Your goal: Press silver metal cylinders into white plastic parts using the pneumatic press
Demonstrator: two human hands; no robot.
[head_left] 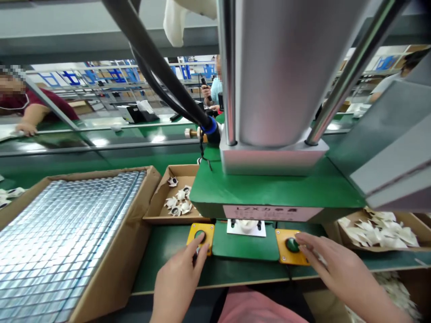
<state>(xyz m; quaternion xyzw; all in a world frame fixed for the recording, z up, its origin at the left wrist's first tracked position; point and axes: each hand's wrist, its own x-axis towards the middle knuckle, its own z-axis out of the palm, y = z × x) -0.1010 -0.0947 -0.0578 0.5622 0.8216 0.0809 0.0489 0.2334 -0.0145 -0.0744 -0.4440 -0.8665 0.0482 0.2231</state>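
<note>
My left hand (178, 278) rests at the left yellow button box (208, 228), its index finger on the round green button (200, 234) and its thumb apart. At the right yellow button box (285, 259), my right hand (336, 262) has its fingers stretched out, the tips at the edge of a green push button (291, 245). A small pale bit shows beneath the right fingers, too unclear to name. Between the boxes, a white plastic part (247, 225) sits on a white fixture plate (232, 228), under the green press (269, 190). The press head above it is hidden.
Metal tubes (67, 229) fill a large carton (134, 215) at left. White finned parts (182, 197) lie in a cardboard tray (161, 220) behind the left box. More white parts (380, 229) fill a right-hand carton. Co-workers are across the line, one in a dark red sleeve (57, 105).
</note>
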